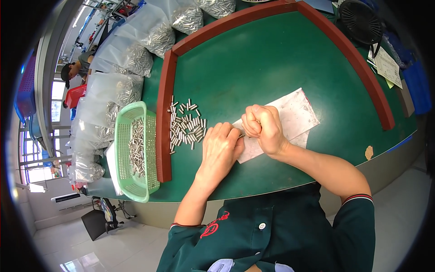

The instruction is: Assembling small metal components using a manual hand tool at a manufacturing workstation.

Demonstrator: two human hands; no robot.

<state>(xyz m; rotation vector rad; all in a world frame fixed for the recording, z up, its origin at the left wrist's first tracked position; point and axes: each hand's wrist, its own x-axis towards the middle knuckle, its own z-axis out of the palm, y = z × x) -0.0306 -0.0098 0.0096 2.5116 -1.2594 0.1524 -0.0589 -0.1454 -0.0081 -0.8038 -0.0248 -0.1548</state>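
Observation:
My left hand (220, 148) is closed, fingers curled and thumb pressed in. A small metal pin (241, 135) peeks out at its fingertips, mostly covered. Close beside it, my right hand (265, 128) makes a tight fist; whatever it grips is hidden. Both hands are over a smudged white cloth or paper (294, 115) lying on the green table. Just left of my left hand, a loose pile of short shiny metal pins (188, 129) is spread against a red-brown wooden rail (164, 118).
Left of the rail stands a light green basket (146, 181) with many pins inside. Clear plastic bags (156, 36) of metal pins line the table's far left edge. The rail frames the green tabletop (226, 59). A black fan (360, 20) and papers (387, 68) sit far right; another person (81, 65) is far left.

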